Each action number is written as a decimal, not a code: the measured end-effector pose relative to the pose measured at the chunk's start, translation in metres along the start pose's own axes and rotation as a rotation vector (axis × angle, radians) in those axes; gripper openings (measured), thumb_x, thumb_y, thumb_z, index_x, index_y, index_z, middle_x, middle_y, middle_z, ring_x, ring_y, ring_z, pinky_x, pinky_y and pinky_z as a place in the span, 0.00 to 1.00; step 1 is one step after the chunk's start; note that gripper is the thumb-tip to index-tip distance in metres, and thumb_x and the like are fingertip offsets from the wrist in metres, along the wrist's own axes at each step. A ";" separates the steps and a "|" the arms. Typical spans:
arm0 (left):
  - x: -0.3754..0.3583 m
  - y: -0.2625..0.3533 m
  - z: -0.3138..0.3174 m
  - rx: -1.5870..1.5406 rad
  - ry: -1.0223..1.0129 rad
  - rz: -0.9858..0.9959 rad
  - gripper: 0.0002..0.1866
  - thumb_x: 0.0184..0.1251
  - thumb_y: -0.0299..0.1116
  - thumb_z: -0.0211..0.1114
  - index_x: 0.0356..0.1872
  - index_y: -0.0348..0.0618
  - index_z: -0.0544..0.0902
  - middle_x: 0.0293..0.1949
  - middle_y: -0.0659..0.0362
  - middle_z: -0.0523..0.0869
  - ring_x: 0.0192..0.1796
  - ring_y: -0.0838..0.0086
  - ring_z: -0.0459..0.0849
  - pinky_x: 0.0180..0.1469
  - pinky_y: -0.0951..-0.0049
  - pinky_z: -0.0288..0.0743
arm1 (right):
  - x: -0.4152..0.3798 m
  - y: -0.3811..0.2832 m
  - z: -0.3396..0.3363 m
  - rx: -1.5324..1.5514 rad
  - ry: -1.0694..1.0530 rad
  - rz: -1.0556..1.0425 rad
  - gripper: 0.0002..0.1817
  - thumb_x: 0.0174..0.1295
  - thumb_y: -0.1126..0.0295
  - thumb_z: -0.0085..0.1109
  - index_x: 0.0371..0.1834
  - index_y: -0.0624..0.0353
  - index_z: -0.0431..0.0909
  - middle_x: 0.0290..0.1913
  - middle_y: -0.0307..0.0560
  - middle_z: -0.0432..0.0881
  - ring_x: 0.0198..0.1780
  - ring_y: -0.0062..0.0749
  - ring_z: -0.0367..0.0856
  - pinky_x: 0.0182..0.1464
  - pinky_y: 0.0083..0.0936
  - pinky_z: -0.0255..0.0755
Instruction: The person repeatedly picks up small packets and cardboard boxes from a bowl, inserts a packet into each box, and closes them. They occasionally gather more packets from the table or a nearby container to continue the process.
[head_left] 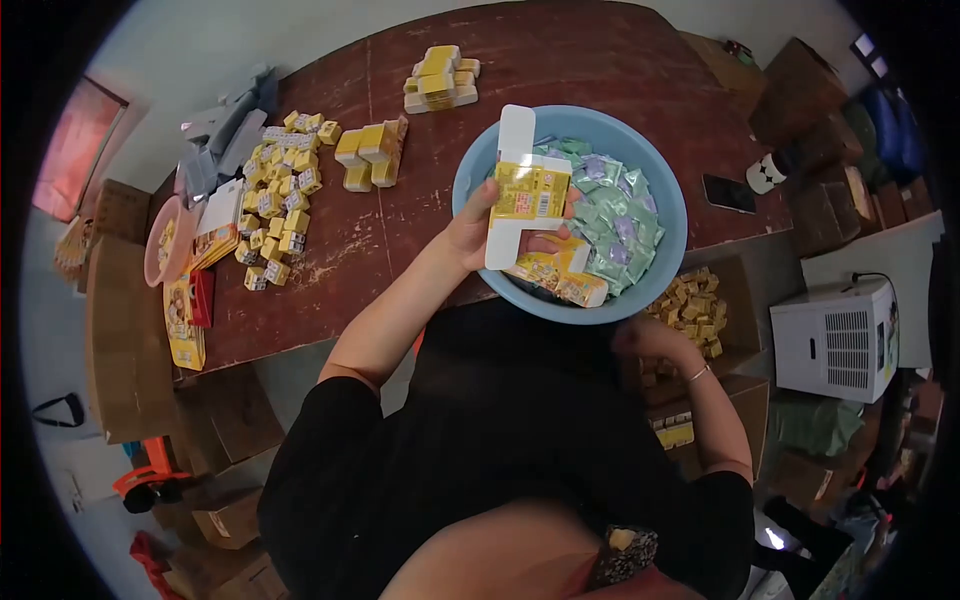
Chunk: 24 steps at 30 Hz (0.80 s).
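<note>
My left hand (475, 228) holds a yellow carton (532, 192) with white flaps standing open, over the near left part of a blue basin (672, 190). Another yellow carton (560, 275) with printed pictures lies just below it, by my fingers. Green and purple sachets (615, 220) fill the basin. My right hand (640, 338) is low at the right, beside the basin's near rim and close to a cardboard box of small yellow boxes (698, 308). It is smeared by motion, and its fingers cannot be made out.
Stacks of flat yellow cartons (440, 80) and more stacks (370, 155) lie on the red-brown table (560, 50). Many small yellow-white boxes (275, 205) are spread at the left, near a pink basin (165, 240). A phone (729, 194) and a cup (766, 174) are at the right edge.
</note>
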<state>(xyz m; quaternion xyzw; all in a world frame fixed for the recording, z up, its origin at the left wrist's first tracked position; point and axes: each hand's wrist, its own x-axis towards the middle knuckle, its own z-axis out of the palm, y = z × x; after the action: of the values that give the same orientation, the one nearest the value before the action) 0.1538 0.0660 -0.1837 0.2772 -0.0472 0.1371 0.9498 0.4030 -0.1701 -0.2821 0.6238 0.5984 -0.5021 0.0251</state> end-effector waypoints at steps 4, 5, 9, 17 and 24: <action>0.002 -0.004 -0.005 0.001 -0.075 0.013 0.53 0.53 0.60 0.72 0.72 0.39 0.56 0.63 0.43 0.70 0.57 0.54 0.80 0.53 0.58 0.84 | -0.077 -0.083 -0.072 0.105 -0.309 -0.010 0.11 0.58 0.72 0.63 0.42 0.66 0.84 0.31 0.44 0.86 0.36 0.26 0.84 0.36 0.23 0.78; 0.002 -0.005 -0.006 0.023 -0.126 0.010 0.51 0.56 0.59 0.70 0.72 0.37 0.56 0.63 0.44 0.71 0.58 0.55 0.80 0.53 0.59 0.84 | -0.093 -0.100 -0.086 0.272 -0.120 -0.136 0.11 0.60 0.72 0.61 0.43 0.65 0.84 0.31 0.43 0.86 0.35 0.25 0.84 0.35 0.22 0.78; 0.004 -0.016 -0.001 0.009 -0.126 -0.006 0.50 0.57 0.60 0.68 0.72 0.37 0.57 0.63 0.44 0.72 0.58 0.56 0.80 0.52 0.61 0.85 | -0.075 -0.124 -0.102 0.617 0.532 -0.453 0.19 0.61 0.72 0.60 0.56 0.63 0.78 0.46 0.45 0.83 0.47 0.24 0.80 0.44 0.22 0.77; 0.011 -0.035 0.026 0.109 0.213 -0.154 0.39 0.68 0.57 0.59 0.70 0.42 0.61 0.63 0.46 0.73 0.62 0.55 0.77 0.61 0.54 0.76 | 0.008 -0.146 -0.073 1.055 0.452 -0.720 0.35 0.67 0.58 0.58 0.70 0.69 0.60 0.68 0.54 0.69 0.67 0.39 0.71 0.67 0.35 0.66; 0.019 -0.038 0.041 2.021 0.428 0.854 0.25 0.58 0.29 0.68 0.60 0.45 0.76 0.57 0.50 0.78 0.39 0.65 0.85 0.39 0.68 0.80 | 0.003 -0.139 -0.050 1.379 0.510 -0.607 0.24 0.71 0.68 0.51 0.67 0.64 0.66 0.62 0.49 0.75 0.60 0.33 0.76 0.61 0.32 0.72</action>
<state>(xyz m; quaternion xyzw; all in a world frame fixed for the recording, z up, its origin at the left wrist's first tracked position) 0.1819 0.0172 -0.1653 0.8535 0.1590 0.4725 0.1516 0.3247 -0.0968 -0.1798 0.4042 0.2837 -0.5860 -0.6425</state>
